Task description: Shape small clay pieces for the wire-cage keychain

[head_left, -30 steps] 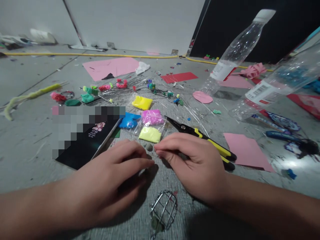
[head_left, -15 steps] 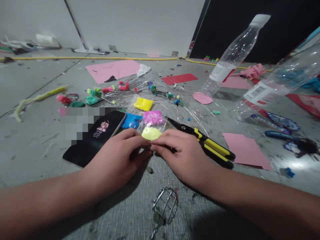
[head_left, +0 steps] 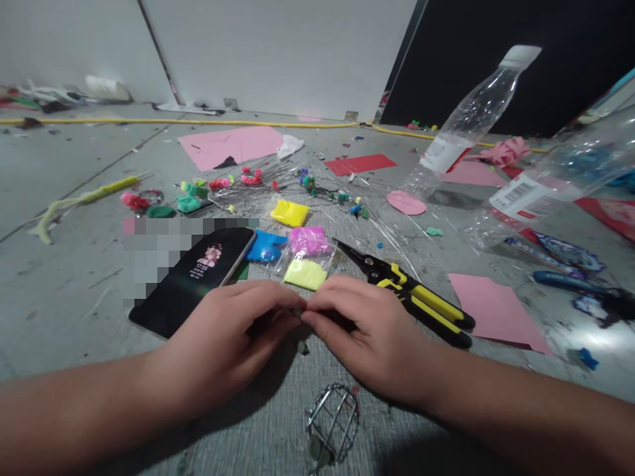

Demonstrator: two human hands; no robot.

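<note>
My left hand [head_left: 231, 337] and my right hand [head_left: 370, 337] meet fingertip to fingertip above the grey surface. Both are closed in a pinch on something small and dark, mostly hidden by the fingers. Just beyond them lie clear packets of soft clay: light yellow [head_left: 305, 273], pink [head_left: 308, 240], blue [head_left: 266, 246] and bright yellow [head_left: 290, 213]. A wire frame with crossbars [head_left: 332, 423] rests nearer to me, a greenish-grey lump at its lower end. Another small dark lump [head_left: 302, 347] sits below the fingertips.
Black-and-yellow pliers [head_left: 421, 297] lie right of my hands, a phone [head_left: 188, 284] to the left. Two clear bottles [head_left: 446, 152] stand at the right. Pink paper [head_left: 499, 311], thin clear strands and several coloured clay bits are scattered about. A yellow cable [head_left: 208, 123] runs along the wall.
The scene has shifted slightly down and right in view. My joined fingertips are a little farther from the light yellow packet, which shows more fully. Both hands keep their pinch.
</note>
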